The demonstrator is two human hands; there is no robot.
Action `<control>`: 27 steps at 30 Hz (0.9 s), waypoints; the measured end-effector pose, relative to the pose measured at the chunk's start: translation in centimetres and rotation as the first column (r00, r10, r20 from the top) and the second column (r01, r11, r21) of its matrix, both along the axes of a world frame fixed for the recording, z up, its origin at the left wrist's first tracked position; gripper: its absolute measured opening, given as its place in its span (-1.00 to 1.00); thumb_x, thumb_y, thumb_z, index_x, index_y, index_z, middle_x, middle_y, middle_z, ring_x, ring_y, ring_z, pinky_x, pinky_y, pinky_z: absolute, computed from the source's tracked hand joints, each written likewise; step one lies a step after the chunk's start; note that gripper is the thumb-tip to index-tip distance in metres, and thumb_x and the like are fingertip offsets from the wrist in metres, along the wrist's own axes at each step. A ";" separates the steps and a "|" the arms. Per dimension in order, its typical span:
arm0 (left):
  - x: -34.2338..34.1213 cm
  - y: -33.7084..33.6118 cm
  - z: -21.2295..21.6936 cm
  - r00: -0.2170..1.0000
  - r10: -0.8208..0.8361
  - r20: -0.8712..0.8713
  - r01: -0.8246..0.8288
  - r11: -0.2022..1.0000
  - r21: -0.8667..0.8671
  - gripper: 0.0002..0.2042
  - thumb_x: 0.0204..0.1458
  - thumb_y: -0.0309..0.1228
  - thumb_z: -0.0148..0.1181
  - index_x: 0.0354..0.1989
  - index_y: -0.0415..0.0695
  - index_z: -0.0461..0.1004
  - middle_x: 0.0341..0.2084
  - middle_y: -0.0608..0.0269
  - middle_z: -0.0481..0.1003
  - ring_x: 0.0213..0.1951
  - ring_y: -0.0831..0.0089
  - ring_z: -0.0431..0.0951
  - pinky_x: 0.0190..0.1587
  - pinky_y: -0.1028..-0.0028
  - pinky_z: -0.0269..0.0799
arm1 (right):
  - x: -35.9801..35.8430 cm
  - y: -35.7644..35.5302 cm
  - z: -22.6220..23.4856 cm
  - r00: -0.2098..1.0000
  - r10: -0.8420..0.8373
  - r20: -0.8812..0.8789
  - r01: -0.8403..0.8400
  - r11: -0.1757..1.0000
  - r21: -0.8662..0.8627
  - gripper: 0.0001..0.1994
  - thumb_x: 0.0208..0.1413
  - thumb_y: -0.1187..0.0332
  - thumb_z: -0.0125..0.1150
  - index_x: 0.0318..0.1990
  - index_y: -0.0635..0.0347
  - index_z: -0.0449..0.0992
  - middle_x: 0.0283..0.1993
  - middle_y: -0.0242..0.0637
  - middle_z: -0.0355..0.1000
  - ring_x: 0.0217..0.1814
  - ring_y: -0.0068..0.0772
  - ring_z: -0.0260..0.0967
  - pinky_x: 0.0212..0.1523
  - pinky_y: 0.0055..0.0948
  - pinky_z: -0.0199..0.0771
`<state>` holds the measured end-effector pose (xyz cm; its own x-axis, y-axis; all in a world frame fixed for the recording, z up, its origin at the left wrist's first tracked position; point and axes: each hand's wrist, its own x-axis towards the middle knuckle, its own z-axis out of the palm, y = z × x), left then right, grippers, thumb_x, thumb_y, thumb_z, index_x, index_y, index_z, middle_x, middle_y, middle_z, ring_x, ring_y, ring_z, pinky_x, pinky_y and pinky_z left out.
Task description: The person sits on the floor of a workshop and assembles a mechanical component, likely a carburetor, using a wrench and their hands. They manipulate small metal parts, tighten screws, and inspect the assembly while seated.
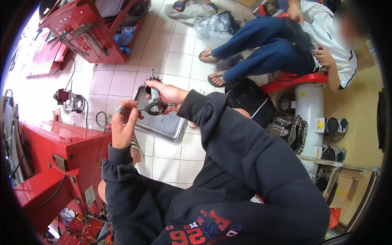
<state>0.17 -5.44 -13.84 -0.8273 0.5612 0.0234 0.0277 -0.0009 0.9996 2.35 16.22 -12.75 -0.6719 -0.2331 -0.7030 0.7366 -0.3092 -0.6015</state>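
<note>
Grey metal is filling the grasp of the right hand [173,94], which I am watching through the head view as its fingers are closing around the body of a clamp-like tool [154,95] with dark ring-shaped ends and thin rods sticking out. That tool is hanging above a grey tray [168,125] resting on the white tiled floor [165,161]. My left hand [123,122], wearing a silver ring [119,109], is curling its fingers at the tip of the tool's left-pointing rod; I cannot tell whether they are actually pinching it. Nearer the left side, a red metal cabinet [87,157] is standing beside the left sleeve [122,171], with a padlock [60,162] on it. Across the floor, another person in blue trousers [257,38] is sitting near a white cylinder [309,102].
</note>
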 end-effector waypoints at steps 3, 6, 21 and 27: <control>0.0 0.2 0.2 0.999 -0.029 -0.015 0.029 1.000 0.001 -0.86 0.22 -0.45 0.07 -0.16 -0.28 0.42 -0.42 0.24 0.50 -0.41 0.53 0.52 -0.33 0.55 0.43 | 0.0 0.2 -0.3 0.999 -0.034 -0.014 0.034 0.999 -0.020 -0.50 0.12 -0.30 -0.04 -0.28 -0.06 0.44 -0.52 -0.51 0.41 -0.56 -0.60 0.38 -0.57 -0.48 0.33; -0.8 -0.5 -0.9 1.000 -0.031 0.000 0.030 0.981 -0.192 -0.80 0.26 -0.37 0.03 -0.25 -0.28 0.47 -0.58 0.28 0.49 -0.50 0.57 0.51 -0.41 0.57 0.39 | -0.2 0.4 -0.5 0.999 0.033 0.000 -0.033 0.999 -0.023 -0.52 0.11 -0.30 -0.01 -0.19 -0.09 0.41 -0.45 -0.52 0.43 -0.50 -0.58 0.41 -0.50 -0.43 0.35; -0.8 -0.1 0.5 0.995 -0.034 0.094 0.068 0.919 -0.387 -0.68 0.33 -0.25 -0.13 -0.14 -0.32 0.39 -0.51 0.27 0.47 -0.54 0.55 0.50 -0.44 0.60 0.36 | -0.1 -0.2 0.2 1.000 -0.016 0.013 0.015 0.999 0.050 -0.51 0.15 -0.29 -0.06 -0.18 -0.08 0.45 -0.46 -0.53 0.45 -0.48 -0.65 0.43 -0.54 -0.57 0.30; -0.2 -0.3 1.6 0.996 -0.080 -0.043 0.078 0.996 -0.036 -0.82 0.14 -0.51 0.15 -0.11 -0.25 0.39 -0.34 0.30 0.46 -0.31 0.52 0.54 -0.19 0.49 0.45 | -0.9 0.3 -1.3 1.000 -0.005 0.011 0.007 0.985 -0.170 -0.48 0.11 -0.32 -0.02 -0.20 -0.05 0.44 -0.48 -0.52 0.46 -0.54 -0.60 0.39 -0.52 -0.50 0.30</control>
<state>-0.08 -5.74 -12.25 -0.7790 0.6258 0.0383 0.0729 0.0297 0.9969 1.41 16.49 -14.09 -0.6667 -0.3457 -0.6603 0.7403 -0.4105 -0.5325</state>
